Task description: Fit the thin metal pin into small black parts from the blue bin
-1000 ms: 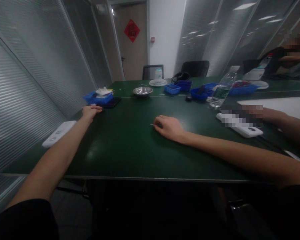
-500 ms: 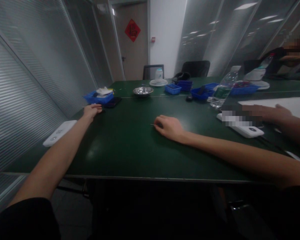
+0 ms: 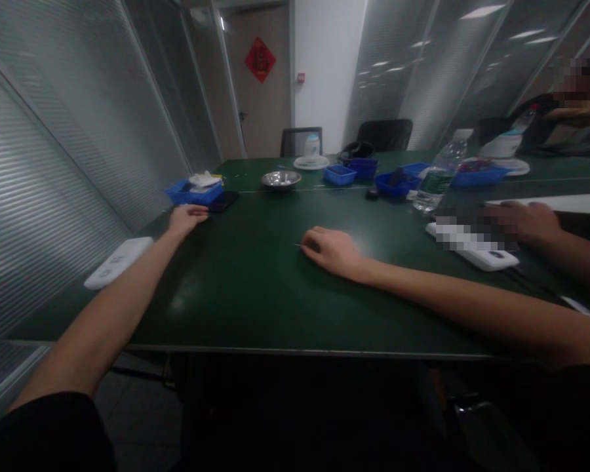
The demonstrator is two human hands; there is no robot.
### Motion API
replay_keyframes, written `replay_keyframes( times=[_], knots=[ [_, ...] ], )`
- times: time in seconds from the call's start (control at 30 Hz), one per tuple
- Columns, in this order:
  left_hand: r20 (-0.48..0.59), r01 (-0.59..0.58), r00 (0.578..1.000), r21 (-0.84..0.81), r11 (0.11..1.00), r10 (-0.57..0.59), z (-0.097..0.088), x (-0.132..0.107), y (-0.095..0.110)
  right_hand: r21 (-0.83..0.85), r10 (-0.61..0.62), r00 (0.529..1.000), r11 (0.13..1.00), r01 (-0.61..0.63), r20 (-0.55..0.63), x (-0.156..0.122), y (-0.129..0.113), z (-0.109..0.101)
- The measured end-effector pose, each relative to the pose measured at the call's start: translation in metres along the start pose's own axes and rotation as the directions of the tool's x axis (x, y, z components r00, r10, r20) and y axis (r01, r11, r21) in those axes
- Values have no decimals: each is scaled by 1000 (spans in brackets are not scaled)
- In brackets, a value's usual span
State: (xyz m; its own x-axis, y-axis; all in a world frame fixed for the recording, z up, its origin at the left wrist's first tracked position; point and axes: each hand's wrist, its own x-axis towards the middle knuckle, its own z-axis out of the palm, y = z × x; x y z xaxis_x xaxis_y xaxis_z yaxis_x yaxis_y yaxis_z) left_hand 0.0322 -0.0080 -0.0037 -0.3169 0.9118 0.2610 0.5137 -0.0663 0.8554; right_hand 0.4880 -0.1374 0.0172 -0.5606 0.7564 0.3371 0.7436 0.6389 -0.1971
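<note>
Your right hand (image 3: 330,252) rests on the green table (image 3: 255,301) just past twelve o'clock from your seat, fingers curled, thumb and forefinger pinched together on a thin rod (image 3: 297,245). The rod's tip sticks out at nine o'clock from your fingertips, over the bare tabletop; the rest of it is hidden.

Your left hand (image 3: 185,219) reaches out at eleven, fingers fairly straight and close together. You cannot tell from this view whether it has hold of anything. Just beyond it, near its twelve, sits a blue tray (image 3: 194,193) with white tissue (image 3: 205,179) on top; a dark flat thing (image 3: 225,202) lies at its two. A white power strip (image 3: 118,262) lies at its eight, beside your forearm.

From your right hand, a metal bowl (image 3: 281,181) stands at eleven and a water bottle (image 3: 435,180) at two, upright. At three, another person's hand (image 3: 538,223), partly blurred, is near a second power strip (image 3: 491,257).
</note>
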Motion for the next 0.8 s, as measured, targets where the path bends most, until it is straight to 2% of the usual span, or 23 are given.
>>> replay_keyframes(
  times=[0.1, 0.2, 0.27, 0.37, 0.47, 0.53, 0.6, 0.7, 0.8],
  knots=[
    [168, -82, 981, -101, 992, 98, 16, -9, 11, 20, -30, 999, 999, 30, -17, 0, 2, 1],
    [361, -142, 913, -158, 977, 191, 38, -26, 30, 49, -65, 998, 997, 66, -27, 1, 4, 3],
    [493, -185, 833, -180, 966, 252, 53, -44, 47, 72, -94, 995, 993, 96, -29, 1, 6, 4],
    [642, -257, 682, -237, 937, 349, 73, -75, 76, 93, -127, 991, 987, 129, -27, 1, 8, 6],
    [722, -303, 544, -306, 903, 427, 88, -105, 99, 87, -138, 990, 986, 140, -35, 1, 8, 6],
    [747, -317, 486, -334, 888, 454, 94, -119, 108, 80, -151, 988, 985, 153, -31, 0, 7, 5],
    [745, -324, 468, -355, 877, 475, 97, -127, 112, 68, -166, 986, 984, 167, -21, 0, 5, 4],
    [730, -329, 471, -376, 866, 495, 98, -132, 114, 54, -175, 985, 983, 175, -7, 0, 3, 3],
    [740, -336, 455, -371, 866, 494, 96, -134, 115, 52, -188, 982, 981, 188, -8, 0, 3, 3]
  ],
)
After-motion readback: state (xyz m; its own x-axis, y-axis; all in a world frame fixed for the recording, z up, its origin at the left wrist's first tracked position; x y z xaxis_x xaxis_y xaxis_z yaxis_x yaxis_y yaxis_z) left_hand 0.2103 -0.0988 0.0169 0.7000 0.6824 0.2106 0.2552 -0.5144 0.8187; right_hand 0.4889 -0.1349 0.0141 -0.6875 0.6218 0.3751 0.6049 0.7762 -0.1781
